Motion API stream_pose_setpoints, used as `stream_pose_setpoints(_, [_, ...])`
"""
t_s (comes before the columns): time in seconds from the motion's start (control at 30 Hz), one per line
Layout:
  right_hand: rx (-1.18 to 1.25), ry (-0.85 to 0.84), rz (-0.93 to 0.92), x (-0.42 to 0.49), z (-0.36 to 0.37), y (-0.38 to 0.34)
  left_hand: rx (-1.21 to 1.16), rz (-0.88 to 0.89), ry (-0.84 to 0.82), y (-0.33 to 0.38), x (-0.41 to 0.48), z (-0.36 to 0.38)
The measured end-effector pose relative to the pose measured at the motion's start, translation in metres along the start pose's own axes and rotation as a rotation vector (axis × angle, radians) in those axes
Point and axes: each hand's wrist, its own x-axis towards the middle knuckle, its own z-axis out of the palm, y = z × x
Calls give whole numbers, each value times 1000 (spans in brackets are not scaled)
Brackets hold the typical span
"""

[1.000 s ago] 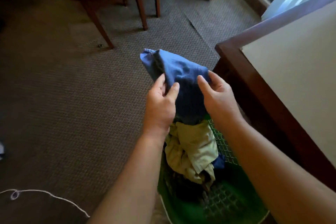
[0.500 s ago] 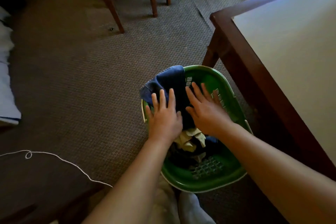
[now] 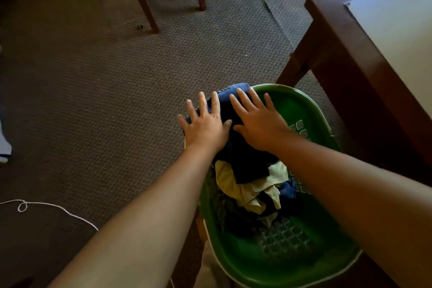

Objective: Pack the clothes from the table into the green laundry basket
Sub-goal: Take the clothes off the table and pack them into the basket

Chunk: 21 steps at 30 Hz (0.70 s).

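**Both palms flat on blue cloth in the basket**

The left hand [image 3: 205, 127] and right hand [image 3: 258, 124] lie side by side, fingers spread wide and gripping nothing, palms down on a dark blue garment [image 3: 243, 156]. That garment tops the pile at the far end of the green laundry basket [image 3: 304, 110], its edge over the rim. A pale yellow garment [image 3: 245, 190] lies beneath it. The basket stands on brown carpet [image 3: 105, 100] just beside the wooden table [image 3: 346, 37]. A white cord [image 3: 58, 207] trails at left.
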Motion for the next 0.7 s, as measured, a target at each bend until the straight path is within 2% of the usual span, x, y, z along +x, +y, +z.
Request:
stream_pose_setpoints(0.13, [-58,34,-49,44,7,1,-4,36,-27,-17,28,7])
stream_pose_setpoints(0.23, [-76,55,-54,61,13,-1,1,102,23,-25,30,9])
stream_pose_setpoints(0.47, [33,225,-103,44,4,6,-31,277,294,-31,5,13])
stream_pose_setpoints(0.57, [115,358,-127,24,-3,8,-67,273,444,-26,-8,14])
stream_pose_setpoints(0.7, [121,380,-110,-14,3,14,-59,265,461,-15,-35,9])
